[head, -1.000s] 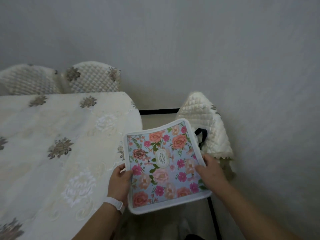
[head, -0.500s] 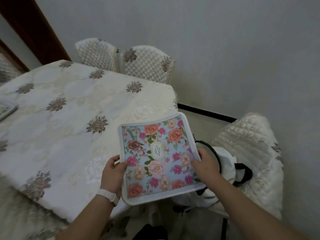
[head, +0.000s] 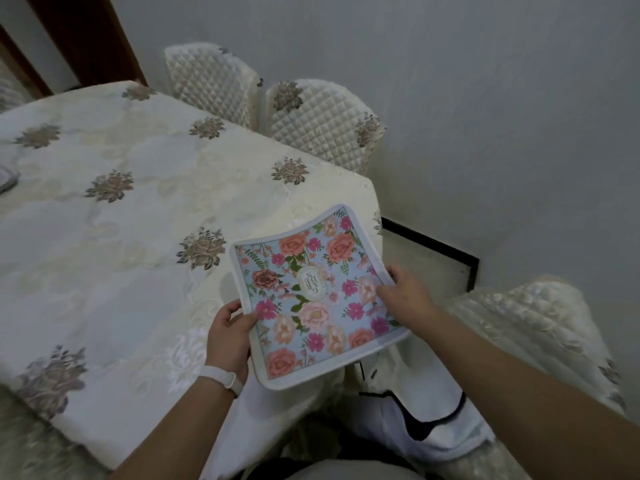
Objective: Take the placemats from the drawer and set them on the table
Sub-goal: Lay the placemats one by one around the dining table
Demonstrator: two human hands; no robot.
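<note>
Cream cloth stitched with brown flowers covered the table (head: 121, 220) in front of you. The floral placemat (head: 318, 296) hung over its near right corner, raised off the cloth to judge by the shadow beneath it, and was held between both your hands. Your left hand (head: 230, 336) pinched the mat's left edge, thumb on the printed face and fingers tucked out of sight below. Your right hand (head: 405, 296) gripped the right edge with its fingers curled over the top (how far they wrapped underneath could not be told). The mat sagged in the middle and its far corners lifted.

I judge you were in the carrying step: the mat was out of the drawer, which was not in view, and not yet laid. The next move called for swinging it left and forward over the cloth, lowering it flat at a seat, and loosening both pinches only once it rested there. Being limp, it would likely want smoothing.

Two quilted chairs (head: 322, 123) stood at the table's far side against the pale wall (head: 485, 98). A third chair (head: 540, 323) at your right carried a white bag (head: 415, 410) with black trim. A dark wooden frame (head: 86, 39) rose at the upper left.
</note>
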